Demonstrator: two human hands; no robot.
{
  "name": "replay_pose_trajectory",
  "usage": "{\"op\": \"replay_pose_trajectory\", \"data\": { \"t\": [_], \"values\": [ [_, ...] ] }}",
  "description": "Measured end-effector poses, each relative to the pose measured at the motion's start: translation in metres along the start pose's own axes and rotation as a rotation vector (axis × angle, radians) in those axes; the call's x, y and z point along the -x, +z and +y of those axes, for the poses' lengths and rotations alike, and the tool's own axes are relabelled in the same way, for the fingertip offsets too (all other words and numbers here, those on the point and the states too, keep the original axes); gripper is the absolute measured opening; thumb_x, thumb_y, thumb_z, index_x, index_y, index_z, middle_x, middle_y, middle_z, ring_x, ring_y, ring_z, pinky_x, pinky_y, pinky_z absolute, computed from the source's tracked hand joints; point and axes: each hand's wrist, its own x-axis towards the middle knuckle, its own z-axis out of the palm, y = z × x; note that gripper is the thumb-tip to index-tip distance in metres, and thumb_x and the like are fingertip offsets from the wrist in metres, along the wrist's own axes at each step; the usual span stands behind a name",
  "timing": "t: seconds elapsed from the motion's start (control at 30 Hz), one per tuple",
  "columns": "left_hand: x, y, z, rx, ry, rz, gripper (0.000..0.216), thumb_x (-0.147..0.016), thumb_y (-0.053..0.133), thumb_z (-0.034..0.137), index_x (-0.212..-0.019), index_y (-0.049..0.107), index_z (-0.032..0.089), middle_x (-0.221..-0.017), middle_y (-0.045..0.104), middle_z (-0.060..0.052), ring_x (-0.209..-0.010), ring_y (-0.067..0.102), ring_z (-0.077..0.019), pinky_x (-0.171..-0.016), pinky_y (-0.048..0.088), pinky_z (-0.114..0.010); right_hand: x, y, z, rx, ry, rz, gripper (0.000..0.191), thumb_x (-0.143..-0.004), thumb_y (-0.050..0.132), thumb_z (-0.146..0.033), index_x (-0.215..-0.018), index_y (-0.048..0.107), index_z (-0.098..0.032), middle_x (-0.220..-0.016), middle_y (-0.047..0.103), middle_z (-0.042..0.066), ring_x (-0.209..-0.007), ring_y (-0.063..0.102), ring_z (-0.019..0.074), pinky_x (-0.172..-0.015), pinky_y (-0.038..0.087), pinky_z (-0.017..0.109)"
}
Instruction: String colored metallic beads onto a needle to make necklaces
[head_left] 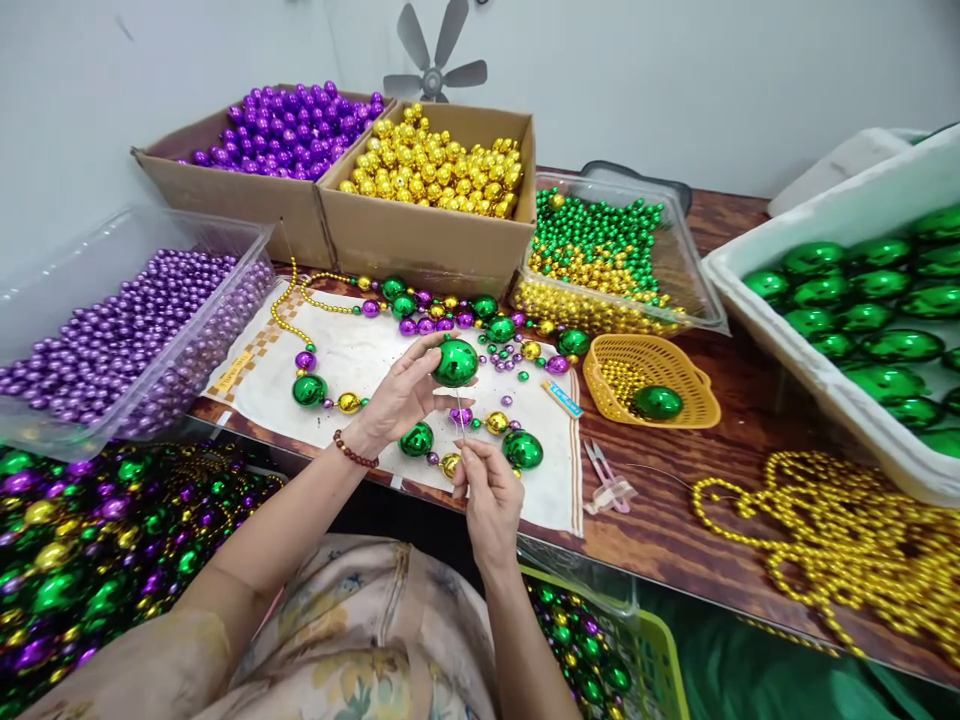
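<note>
My left hand (401,395) holds a large shiny green ball (456,362) up by its fingertips above a white cloth (360,360). Just below it, my right hand (487,490) pinches a thin needle or thread (460,415) that runs up to the ball. On the cloth lies a partly strung garland (420,315) of green, gold and purple beads. A beaded bracelet circles my left wrist.
Cardboard boxes of purple balls (285,125) and gold balls (435,160) stand at the back. Clear trays hold purple beads (112,330) and green and gold beads (600,250). At the right are a yellow basket (649,380), small scissors (607,480), gold bead strands (840,540) and a white bin of green balls (862,310).
</note>
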Motion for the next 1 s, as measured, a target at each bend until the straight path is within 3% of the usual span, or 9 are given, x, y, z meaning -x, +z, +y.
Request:
{"op": "replay_pose_trajectory", "data": {
  "t": [0.23,0.4,0.57,0.7,0.8,0.9,1.0],
  "values": [
    [0.006,0.002,-0.014,-0.046,-0.111,0.002,0.040,-0.084,0.077,0.038,-0.119,0.065,0.025,-0.121,0.068,-0.009,-0.096,0.070,-0.0220,-0.085,0.060,-0.041,-0.009,0.003,-0.005,-0.018,0.010,0.011,0.022,-0.094,0.061,-0.040,-0.095,0.069,-0.019,-0.058,0.056,-0.006,-0.047,0.049,0.0076,-0.046,0.041,0.020],
    [0.007,0.002,-0.014,-0.057,-0.090,0.032,0.039,-0.085,0.075,0.039,-0.120,0.065,0.025,-0.121,0.067,-0.008,-0.099,0.069,-0.0220,-0.091,0.058,-0.042,-0.011,-0.003,-0.005,-0.022,0.037,-0.116,0.028,-0.092,0.061,-0.039,-0.112,0.066,-0.021,-0.077,0.072,0.001,-0.060,0.067,0.0127,-0.056,0.050,0.024],
    [0.009,0.002,-0.015,-0.185,-0.094,-0.026,0.040,-0.085,0.076,0.037,-0.123,0.066,0.028,-0.120,0.065,-0.006,-0.098,0.066,-0.0182,-0.089,0.056,-0.037,-0.013,-0.006,-0.002,-0.105,0.173,-0.013,0.023,-0.084,0.070,-0.041,-0.088,0.063,-0.020,-0.076,0.076,0.003,-0.056,0.069,0.0143,-0.052,0.047,0.023],
    [-0.004,-0.007,-0.012,-0.493,-0.116,-0.175,0.040,-0.086,0.074,0.042,-0.120,0.069,0.022,-0.121,0.067,-0.009,-0.104,0.063,-0.0187,-0.088,0.052,-0.030,-0.017,-0.007,0.000,-0.174,0.150,0.065,0.023,-0.080,0.073,-0.038,-0.076,0.061,-0.019,-0.071,0.075,0.003,-0.053,0.067,0.0135,-0.049,0.043,0.021],
    [-0.037,-0.023,-0.011,-0.808,-0.020,-0.096,0.035,-0.093,0.061,0.045,-0.113,0.069,0.018,-0.117,0.070,-0.011,-0.105,0.064,-0.0203,-0.090,0.051,-0.034,-0.016,-0.010,0.003,-0.207,0.149,0.113,0.023,-0.078,0.074,-0.037,-0.071,0.061,-0.019,-0.070,0.074,0.003,-0.051,0.064,0.0122,-0.046,0.040,0.021],
    [-0.080,-0.037,-0.018,-1.296,0.129,-0.052,0.020,-0.092,0.059,0.029,-0.104,0.069,0.017,-0.109,0.071,-0.011,-0.101,0.064,-0.0223,-0.095,0.049,-0.039,-0.013,-0.013,0.005,-0.212,0.151,0.148,0.022,-0.077,0.075,-0.036,-0.071,0.063,-0.019,-0.068,0.072,0.001,-0.049,0.060,0.0106,-0.045,0.039,0.021],
    [-0.113,-0.040,-0.032,-1.646,0.202,-0.162,0.015,-0.085,0.058,0.014,-0.093,0.070,0.016,-0.105,0.069,-0.013,-0.106,0.061,-0.0270,-0.102,0.042,-0.043,-0.010,-0.014,0.005,-0.204,0.167,0.151,0.023,-0.077,0.074,-0.037,-0.071,0.062,-0.019,-0.066,0.071,0.001,-0.049,0.059,0.0112,-0.045,0.038,0.021]
  ]
}}
